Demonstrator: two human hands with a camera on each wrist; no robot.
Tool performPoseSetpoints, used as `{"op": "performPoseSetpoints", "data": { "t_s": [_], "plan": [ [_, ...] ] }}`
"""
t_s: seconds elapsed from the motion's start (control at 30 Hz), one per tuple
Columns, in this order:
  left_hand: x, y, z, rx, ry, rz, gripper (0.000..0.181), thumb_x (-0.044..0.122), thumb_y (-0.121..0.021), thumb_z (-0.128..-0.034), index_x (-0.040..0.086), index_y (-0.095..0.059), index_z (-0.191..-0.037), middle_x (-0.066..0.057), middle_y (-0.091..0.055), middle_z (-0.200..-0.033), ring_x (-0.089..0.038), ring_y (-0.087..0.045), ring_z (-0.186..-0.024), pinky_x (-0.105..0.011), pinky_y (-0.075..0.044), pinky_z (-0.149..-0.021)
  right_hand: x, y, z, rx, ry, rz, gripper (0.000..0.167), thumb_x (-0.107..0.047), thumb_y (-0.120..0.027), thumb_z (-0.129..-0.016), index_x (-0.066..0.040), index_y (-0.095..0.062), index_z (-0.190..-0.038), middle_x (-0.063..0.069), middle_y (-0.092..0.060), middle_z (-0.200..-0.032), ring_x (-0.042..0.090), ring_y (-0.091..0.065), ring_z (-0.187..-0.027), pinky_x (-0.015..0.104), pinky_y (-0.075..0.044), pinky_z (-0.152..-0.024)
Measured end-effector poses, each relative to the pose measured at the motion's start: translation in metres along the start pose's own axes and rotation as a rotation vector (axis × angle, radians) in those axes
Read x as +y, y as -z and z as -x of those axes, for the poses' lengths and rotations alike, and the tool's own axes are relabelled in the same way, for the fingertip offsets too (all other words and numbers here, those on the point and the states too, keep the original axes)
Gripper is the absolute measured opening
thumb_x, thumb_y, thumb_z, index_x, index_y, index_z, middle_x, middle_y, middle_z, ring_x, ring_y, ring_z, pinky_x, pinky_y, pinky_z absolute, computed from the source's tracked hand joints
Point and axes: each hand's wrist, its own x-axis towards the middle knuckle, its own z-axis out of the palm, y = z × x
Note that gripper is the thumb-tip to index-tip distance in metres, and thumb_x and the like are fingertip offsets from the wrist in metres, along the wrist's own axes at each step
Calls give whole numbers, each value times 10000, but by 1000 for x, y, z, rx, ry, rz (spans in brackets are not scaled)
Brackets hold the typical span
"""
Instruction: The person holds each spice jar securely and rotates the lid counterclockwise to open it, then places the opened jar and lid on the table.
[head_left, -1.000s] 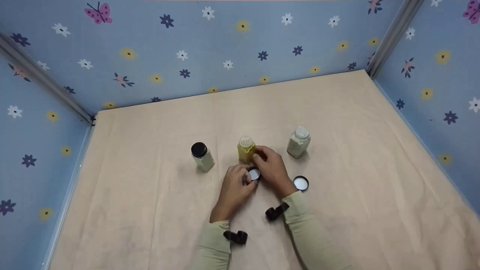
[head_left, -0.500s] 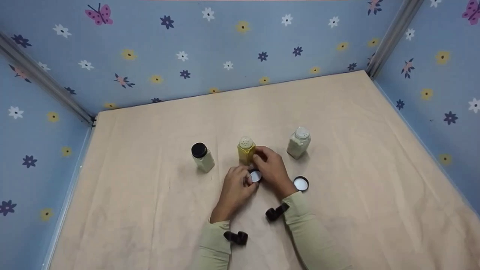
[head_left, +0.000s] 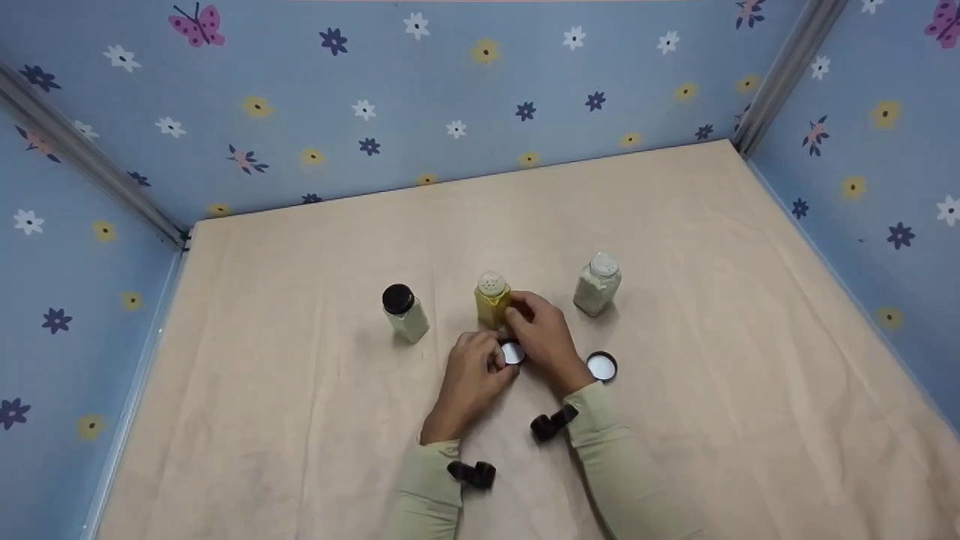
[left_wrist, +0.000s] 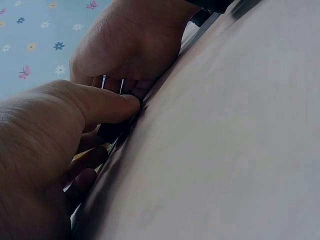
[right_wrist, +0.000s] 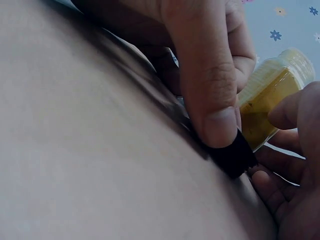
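Observation:
My left hand pinches a black cap between thumb and fingers, its white inside facing up at the cloth. In the right wrist view the left thumb lies on the side of this ribbed cap. My right hand grips the lower side of a glass shaker jar of yellow powder, which stands upright with a white perforated top. The right wrist view shows the right fingers at the yellow jar. In the left wrist view, the right hand is just beyond the left hand.
A pale green jar with a black cap on stands to the left. Another pale jar, showing its perforated top, stands to the right. Near my right wrist a second black cap lies inside up. Flowered walls border the cloth-covered table.
The cap in my left hand has shifted slightly to the right and nearer to me. My right hand and the yellow jar have stayed in place.

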Motion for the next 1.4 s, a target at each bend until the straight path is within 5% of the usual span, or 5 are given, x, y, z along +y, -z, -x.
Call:
{"op": "performPoseSetpoints", "data": {
  "t_s": [0.4,0.73,1.13,1.4],
  "plan": [
    [1,0,1,-16,3,8,290,198,-834,-739,126,-554,-712,-53,-712,-1077,-281,-576,-1016,-421,-432,-907,3,-1,0,-4,-20,-16,307,-181,-627,-971,-82,-673,-1258,34,-695,-1141,167,-626,-1036,374,-478,-940],
    [2,2,-1,36,56,121,252,144,-776,-844,88,-542,-771,-116,-682,-1148,-274,-588,-1059,-409,-454,-898,0,-1,1,29,9,8,305,-166,-633,-964,-39,-675,-1238,92,-671,-1212,223,-604,-1130,394,-452,-996],
    [-3,8,-4,99,58,181,275,69,-738,-870,102,-493,-750,-70,-695,-1067,-233,-610,-1013,-376,-471,-844,0,1,0,126,6,-45,190,-136,-636,-930,-69,-717,-1088,65,-664,-1042,195,-603,-961,373,-476,-876],
    [-7,13,-3,93,121,184,275,90,-734,-889,110,-488,-766,-9,-717,-987,-159,-645,-928,-352,-494,-803,-2,1,0,152,-20,-60,82,-168,-633,-933,-116,-695,-921,14,-646,-893,174,-588,-859,352,-466,-800]
  ]
}}
